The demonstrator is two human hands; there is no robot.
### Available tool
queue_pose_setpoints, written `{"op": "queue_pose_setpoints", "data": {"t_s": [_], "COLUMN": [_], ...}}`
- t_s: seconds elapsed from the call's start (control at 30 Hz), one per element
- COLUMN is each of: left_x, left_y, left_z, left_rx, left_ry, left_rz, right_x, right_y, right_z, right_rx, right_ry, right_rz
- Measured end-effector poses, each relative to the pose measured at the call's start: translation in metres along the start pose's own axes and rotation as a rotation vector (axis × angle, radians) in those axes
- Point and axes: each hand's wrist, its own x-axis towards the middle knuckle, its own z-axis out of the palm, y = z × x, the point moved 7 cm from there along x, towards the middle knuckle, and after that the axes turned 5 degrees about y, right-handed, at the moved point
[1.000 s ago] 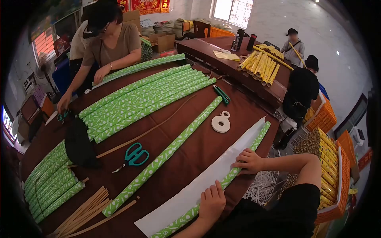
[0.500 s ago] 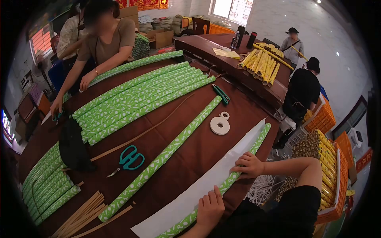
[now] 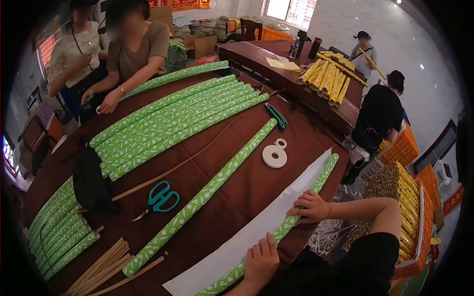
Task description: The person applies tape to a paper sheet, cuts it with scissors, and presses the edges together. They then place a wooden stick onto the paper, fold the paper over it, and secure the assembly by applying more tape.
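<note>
A roll of green wrapping paper (image 3: 322, 176) with a white pattern lies along the near table edge, its loose sheet showing a white underside (image 3: 256, 217). My left hand (image 3: 261, 259) is closed over the lower part of this roll. Farther up, my right hand (image 3: 309, 206) curls its fingers round the same roll. Beside the white sheet rests a finished-looking green roll (image 3: 207, 195). Two rolls of white tape, one large (image 3: 274, 163) and one small, lie near its upper end. Teal-handled scissors (image 3: 163, 197) sit to its left, and a green-handled cutter (image 3: 276, 116) is beyond it.
Many green rolls (image 3: 177, 126) lie side by side across the brown table, with another bundle (image 3: 59, 229) and brown strips (image 3: 98, 271) at left. A co-worker (image 3: 140, 54) handles paper opposite. Yellow rolls (image 3: 323, 84) lie on the far table; more fill an orange crate (image 3: 412, 217) at right.
My hands and the roll have hardly moved. The co-worker opposite has drawn one hand back with scissors, and the person behind has straightened up.
</note>
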Motion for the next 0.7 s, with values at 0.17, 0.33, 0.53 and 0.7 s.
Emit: {"op": "queue_pose_setpoints", "data": {"t_s": [0.17,0.33,0.53,0.7], "left_x": [-0.0011,0.0011,-0.0006,0.0003], "left_y": [0.0004,-0.0003,0.0006,0.0], "left_z": [0.0018,-0.0022,-0.0003,-0.002], "left_rx": [-0.01,-0.007,0.008,0.003], "left_ry": [0.003,0.014,-0.006,-0.007], "left_rz": [-0.002,-0.002,0.0,-0.002], "right_x": [-0.0007,-0.0018,-0.0007,-0.0017], "right_y": [0.0,0.0006,0.0002,0.0008], "right_z": [0.0007,0.0017,0.0,0.0012], "right_rx": [-0.003,-0.003,-0.02,-0.009], "right_ry": [-0.001,-0.003,-0.014,-0.003], "right_rz": [0.0,0.007,0.015,0.005]}}
